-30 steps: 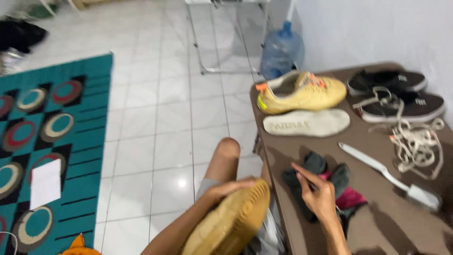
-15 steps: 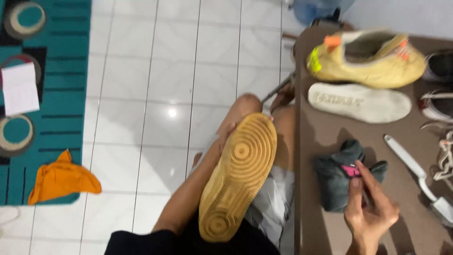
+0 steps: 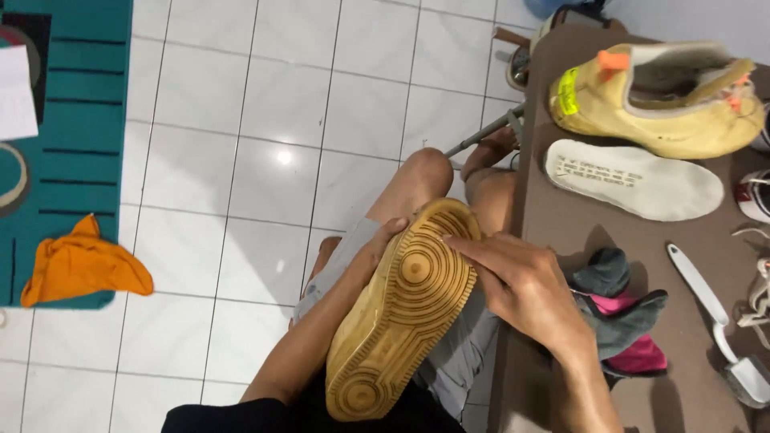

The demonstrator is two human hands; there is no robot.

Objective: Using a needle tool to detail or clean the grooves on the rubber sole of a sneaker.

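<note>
Shoe between both hands' grip

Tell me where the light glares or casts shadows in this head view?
Head view: a small bright glare spot sits on the glossy white floor tiles; the grey and pink cloths and the white long-handled brush throw soft shadows on the brown table; the tan rubber shoe sole is sharp.

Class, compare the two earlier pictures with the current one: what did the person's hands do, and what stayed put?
The right hand left the grey and pink cloths on the table and moved across to touch the tan shoe sole. The left hand holds that shoe as before. The yellow shoe, insole and brush stayed put.
</note>
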